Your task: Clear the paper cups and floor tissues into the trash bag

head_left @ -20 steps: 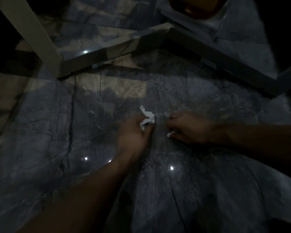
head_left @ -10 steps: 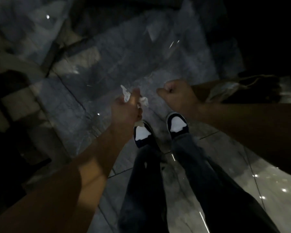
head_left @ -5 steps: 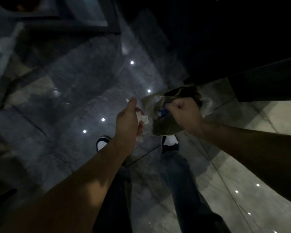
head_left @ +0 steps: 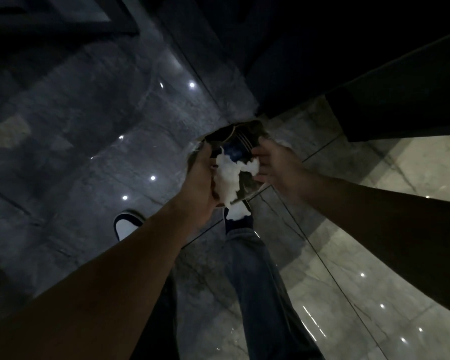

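A thin, see-through trash bag (head_left: 240, 137) hangs open at chest height between my two hands. Crumpled white tissue (head_left: 227, 178) sits at the bag's mouth. My left hand (head_left: 199, 178) is at the bag's left rim, closed on the tissue. My right hand (head_left: 276, 162) grips the right rim of the bag, with a bit of tissue at its fingers. Dark and blue shapes show inside the bag, too dim to name. No paper cups are in view.
I stand on a dark polished marble floor (head_left: 89, 152) with lamp reflections. A lighter tile area (head_left: 374, 229) lies to the right. Dark furniture (head_left: 374, 87) rises at the upper right. My two shoes (head_left: 126, 226) and trouser legs are below the hands.
I picked tissue off the floor, stood up and turned. My right hand took hold of the trash bag, and my left hand brought the tissue over its mouth.
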